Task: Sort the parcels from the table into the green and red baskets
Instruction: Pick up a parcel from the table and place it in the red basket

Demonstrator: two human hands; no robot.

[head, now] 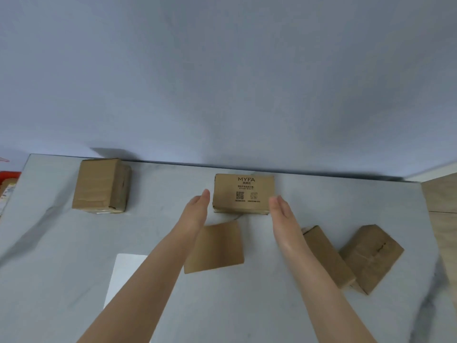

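Cardboard parcel (243, 194), rectangular and printed, sits between straight-fingered left hand (197, 211) and right hand (282, 215).

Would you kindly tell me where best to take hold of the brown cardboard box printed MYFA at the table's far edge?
Probably its two short ends, one palm from each side: the brown cardboard MYFA box lies flat, long side across, ends unobstructed, and the open left hand and right hand flank them.

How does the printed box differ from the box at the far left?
The printed box shows MYFA lettering and codes; the left box is plain. The printed box lies between the left hand and right hand; the left box stands alone. Both are brown cardboard.
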